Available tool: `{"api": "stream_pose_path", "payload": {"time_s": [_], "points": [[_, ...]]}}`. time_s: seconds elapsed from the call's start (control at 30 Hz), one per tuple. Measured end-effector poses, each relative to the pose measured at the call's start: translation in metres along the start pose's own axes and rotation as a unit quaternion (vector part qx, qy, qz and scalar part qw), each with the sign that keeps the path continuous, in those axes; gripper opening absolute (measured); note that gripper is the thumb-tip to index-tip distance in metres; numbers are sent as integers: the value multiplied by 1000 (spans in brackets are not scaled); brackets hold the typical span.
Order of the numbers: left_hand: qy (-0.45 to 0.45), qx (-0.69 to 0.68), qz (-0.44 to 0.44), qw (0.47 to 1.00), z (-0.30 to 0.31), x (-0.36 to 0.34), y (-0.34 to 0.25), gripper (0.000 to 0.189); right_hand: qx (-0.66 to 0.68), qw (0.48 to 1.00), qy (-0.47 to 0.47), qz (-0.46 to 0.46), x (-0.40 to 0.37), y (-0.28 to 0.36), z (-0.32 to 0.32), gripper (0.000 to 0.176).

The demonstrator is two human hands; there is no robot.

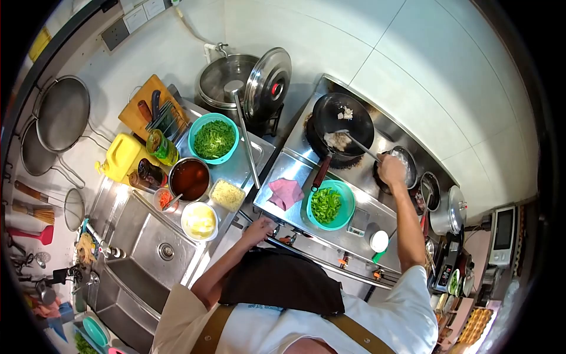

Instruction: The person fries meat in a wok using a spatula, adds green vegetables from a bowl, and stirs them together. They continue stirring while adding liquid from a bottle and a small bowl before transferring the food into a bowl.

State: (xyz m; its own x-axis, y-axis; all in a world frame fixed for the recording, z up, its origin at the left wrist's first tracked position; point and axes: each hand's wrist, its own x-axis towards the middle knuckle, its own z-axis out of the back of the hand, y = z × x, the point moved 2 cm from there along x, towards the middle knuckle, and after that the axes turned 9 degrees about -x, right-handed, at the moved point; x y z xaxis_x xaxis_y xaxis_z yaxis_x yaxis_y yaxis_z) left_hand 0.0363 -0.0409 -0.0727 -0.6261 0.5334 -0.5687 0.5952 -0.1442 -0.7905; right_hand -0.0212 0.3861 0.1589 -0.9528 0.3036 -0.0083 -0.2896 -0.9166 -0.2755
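My right hand [392, 171] is closed round the handle of a metal ladle [362, 146], which reaches into a black wok [356, 118] on the stove. Pale food [337, 140] lies at the ladle's end, and a few white bits [345, 112] sit higher in the wok. The wok's wooden handle [321, 172] points down toward the counter, untouched. My left hand [259, 230] is at the stove's front edge by the knobs, its fingers curled; what they hold, if anything, is hidden. Nearby lie a pink cloth [285, 193] and a turquoise bowl of cut green peppers [326, 204].
Left of the stove stand a bowl of chopped greens [214, 138], a pot of dark red sauce [189, 180] and a yellow jug [125, 158]. A sink [168, 236] is at lower left. Behind stands a large pot [219, 82]. A smaller pan [403, 162] sits right of the wok.
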Motion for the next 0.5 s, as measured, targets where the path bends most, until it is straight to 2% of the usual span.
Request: {"api": "stream_pose_path", "payload": {"time_s": [0.1,0.2,0.27,0.37,0.4,0.47,0.5], "points": [[7,-14,17,1000,1,4,2,31,-40,999,1,-29,-29,-8,59,23],[9,-7,8,1000,0,4,1,32,-41,999,5,-23,-46,-22,83,21],[11,-10,13,1000,-4,1,-8,33,-58,995,76,-11,-52,-21,95,18],[19,-15,-14,1000,-6,5,-11,33,-42,997,61,5,-51,-6,73,17],[22,-12,-15,1000,-7,8,-10,33,-36,996,71,-33,-41,-1,48,19],[34,-18,-25,999,-10,13,-10,33,47,997,26,-50,-32,6,20,25],[36,-15,-27,999,-10,14,-13,33,48,997,23,-53,-24,5,-2,25]]}}
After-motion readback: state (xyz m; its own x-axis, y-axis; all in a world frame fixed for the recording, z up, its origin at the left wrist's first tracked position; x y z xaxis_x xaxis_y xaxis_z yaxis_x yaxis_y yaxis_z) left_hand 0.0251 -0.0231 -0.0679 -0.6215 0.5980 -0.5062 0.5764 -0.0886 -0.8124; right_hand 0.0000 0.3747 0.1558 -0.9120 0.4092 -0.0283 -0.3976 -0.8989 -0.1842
